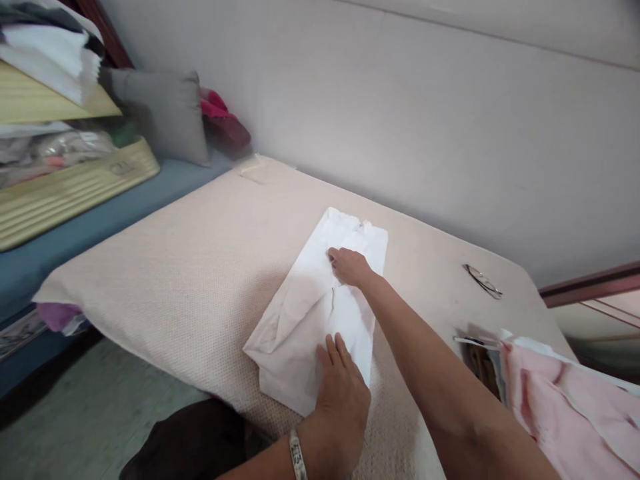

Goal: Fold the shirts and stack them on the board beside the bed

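A white folded garment (295,313) lies lengthwise on the cream bed cover, with creases and an overlapping edge down its middle. My left hand (343,387), with a metal bracelet on the wrist, rests on the near end of it, fingers stretched out on the fabric. Farther up, my right hand (350,265) is closed over the middle of the garment, thumb and fingers pinched at the overlapping edge. The cloth inside that pinch is mostly hidden by my fingers.
Eyeglasses (483,281) lie on the cream cover (185,280) to the right. Pink clothing (570,407) is at the lower right. A grey pillow (160,117) and a yellow plastic crate (75,193) stand at the left. A wall (400,120) runs along the back.
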A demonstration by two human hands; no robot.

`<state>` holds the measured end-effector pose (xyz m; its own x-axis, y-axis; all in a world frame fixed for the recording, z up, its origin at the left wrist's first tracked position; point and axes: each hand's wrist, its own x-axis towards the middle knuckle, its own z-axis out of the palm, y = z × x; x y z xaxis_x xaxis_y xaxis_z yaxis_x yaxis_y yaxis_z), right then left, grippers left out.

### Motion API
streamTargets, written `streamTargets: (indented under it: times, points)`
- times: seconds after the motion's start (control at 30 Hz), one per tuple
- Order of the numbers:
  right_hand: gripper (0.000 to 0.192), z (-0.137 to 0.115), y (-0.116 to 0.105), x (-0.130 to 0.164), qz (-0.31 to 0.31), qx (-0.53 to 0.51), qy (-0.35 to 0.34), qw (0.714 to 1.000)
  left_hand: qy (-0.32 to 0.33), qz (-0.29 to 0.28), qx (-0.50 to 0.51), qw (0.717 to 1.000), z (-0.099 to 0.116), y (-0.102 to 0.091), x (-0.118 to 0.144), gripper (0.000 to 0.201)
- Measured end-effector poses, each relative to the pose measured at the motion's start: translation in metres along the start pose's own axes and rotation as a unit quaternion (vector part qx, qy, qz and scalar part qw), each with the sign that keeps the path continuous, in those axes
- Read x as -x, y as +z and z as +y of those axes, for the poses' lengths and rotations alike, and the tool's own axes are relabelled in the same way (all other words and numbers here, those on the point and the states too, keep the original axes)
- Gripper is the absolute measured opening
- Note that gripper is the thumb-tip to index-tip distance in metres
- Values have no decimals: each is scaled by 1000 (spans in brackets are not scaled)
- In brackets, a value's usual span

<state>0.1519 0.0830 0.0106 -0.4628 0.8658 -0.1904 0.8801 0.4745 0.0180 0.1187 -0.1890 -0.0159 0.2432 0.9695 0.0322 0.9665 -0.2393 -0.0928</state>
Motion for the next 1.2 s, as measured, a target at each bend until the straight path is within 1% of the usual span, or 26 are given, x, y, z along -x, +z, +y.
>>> streamTargets:
  times: [0.1, 0.2, 0.27, 0.33, 0.4, 0.43, 0.47, 0.53, 0.57, 0.63, 0.67, 0.73, 0.8, 0.87, 0.9, 0.93, 1.0, 1.07, 1.13, 1.2]
  points:
    - [19, 3, 4, -6, 8, -9, 9, 1000, 1, -14, -8, 1000, 4, 3, -1, 51]
    - [20, 3, 8, -8, 28, -23, 37, 999, 4, -26, 5, 1000, 11, 5, 1, 52]
    - [23, 0, 9, -5, 43, -32, 56, 997, 0, -24, 24, 999, 13, 3, 4, 52]
    - [29, -3, 9, 5, 55, -43, 73, 995, 8, -13, 40, 999, 9, -5, 5, 51]
    - [36, -6, 11, 22, 84, -76, 78, 990, 37, -11, 68, 997, -3, -17, 2, 43]
    - [38, -6, 14, 33, 108, -97, 77, 986, 45, -18, 92, 995, -13, -24, -2, 36]
    - [40, -7, 18, 45, 137, -115, 73, 981, 43, -30, 119, 992, -23, -31, -6, 30]
    - [45, -7, 31, 68, 181, -121, 46, 975, 9, -57, 163, 985, -47, -44, -16, 26]
    - [49, -7, 39, 79, 183, -109, 28, 977, -7, -67, 172, 983, -58, -50, -21, 26]
    - [56, -6, 49, 98, 155, -84, 0, 984, -25, -85, 167, 982, -78, -60, -29, 27]
    - [59, -7, 51, 106, 141, -80, -2, 987, -28, -94, 161, 982, -86, -64, -32, 28]
    - [62, -11, 49, 123, 143, -83, 7, 986, -36, -107, 152, 982, -100, -69, -38, 31]
    - [59, -21, 41, 144, 166, -99, -19, 981, -43, -113, 156, 980, -112, -72, -47, 32]
    - [50, -36, 35, 170, 173, -136, -62, 973, -54, -107, 177, 977, -122, -70, -60, 30]
    - [43, -44, 34, 184, 172, -163, -63, 970, -63, -101, 196, 973, -127, -67, -69, 29]
    - [35, -52, 35, 198, 173, -191, -42, 965, -76, -90, 229, 966, -132, -63, -78, 28]
    - [21, -67, 38, 222, 176, -240, 33, 954, -108, -68, 315, 941, -139, -52, -97, 28]
    - [14, -80, 44, 239, 175, -269, 90, 943, -141, -54, 384, 911, -143, -40, -114, 29]
    - [20, -90, 50, 245, 175, -275, 110, 939, -164, -47, 410, 896, -142, -28, -127, 27]
    - [33, -99, 55, 243, 187, -257, 117, 941, -183, -39, 412, 892, -137, -17, -137, 22]
